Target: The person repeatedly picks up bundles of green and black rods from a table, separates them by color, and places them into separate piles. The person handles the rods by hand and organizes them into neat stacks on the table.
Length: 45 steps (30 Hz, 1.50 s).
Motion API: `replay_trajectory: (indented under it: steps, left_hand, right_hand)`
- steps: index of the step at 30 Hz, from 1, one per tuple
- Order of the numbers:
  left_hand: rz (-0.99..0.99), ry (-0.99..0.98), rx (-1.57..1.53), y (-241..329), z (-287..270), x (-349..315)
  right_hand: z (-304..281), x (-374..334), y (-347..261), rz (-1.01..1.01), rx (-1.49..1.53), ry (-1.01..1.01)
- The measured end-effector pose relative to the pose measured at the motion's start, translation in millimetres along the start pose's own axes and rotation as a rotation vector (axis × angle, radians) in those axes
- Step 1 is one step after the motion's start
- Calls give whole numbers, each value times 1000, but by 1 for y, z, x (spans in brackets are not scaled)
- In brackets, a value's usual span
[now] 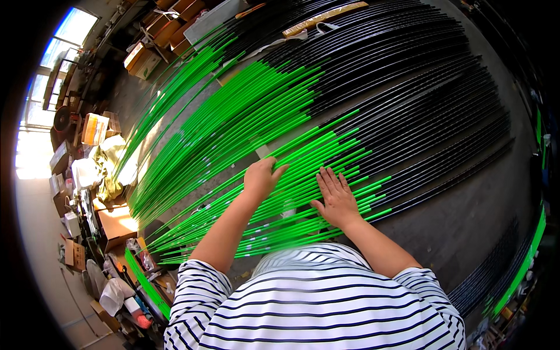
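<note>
Broadly, from my remote seat I see dark floor (pixel 455 204) and, over it, long green-and-black rods (pixel 303 157) fanned side by side; my right hand (pixel 336 201) lies palm down on their green lengths, fingers spread, gripping nothing; my left hand's (pixel 261 177) fingers are partly hidden, so I cannot tell their grip

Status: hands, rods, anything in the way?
Right hand flat on green-ended rods; left hand at them, hold unclear. Rods side by side. Small pale piece beyond left hand.
</note>
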<state>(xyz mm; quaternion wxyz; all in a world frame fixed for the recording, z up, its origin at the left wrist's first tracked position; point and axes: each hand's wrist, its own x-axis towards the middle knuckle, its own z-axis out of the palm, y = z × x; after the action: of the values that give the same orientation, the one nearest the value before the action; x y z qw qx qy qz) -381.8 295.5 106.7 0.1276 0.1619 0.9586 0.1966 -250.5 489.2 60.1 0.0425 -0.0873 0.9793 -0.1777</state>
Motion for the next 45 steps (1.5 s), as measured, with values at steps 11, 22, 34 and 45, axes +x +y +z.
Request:
replay_trajectory:
  steps: [11,22,34,45]
  left_hand:
    - [70,266,233,-80,-139,80]
    - [-102,349,381,-215,-141,215]
    - [552,465,168,-65,-38,83]
    - [-45,158,413,-90,25,-100]
  right_hand:
    - [-1,3,-4,-1,27,56]
    - [-9,3,-4,29,78,59]
    - [-9,3,-3,14,76,102]
    - [-30,115,64,28,29,545]
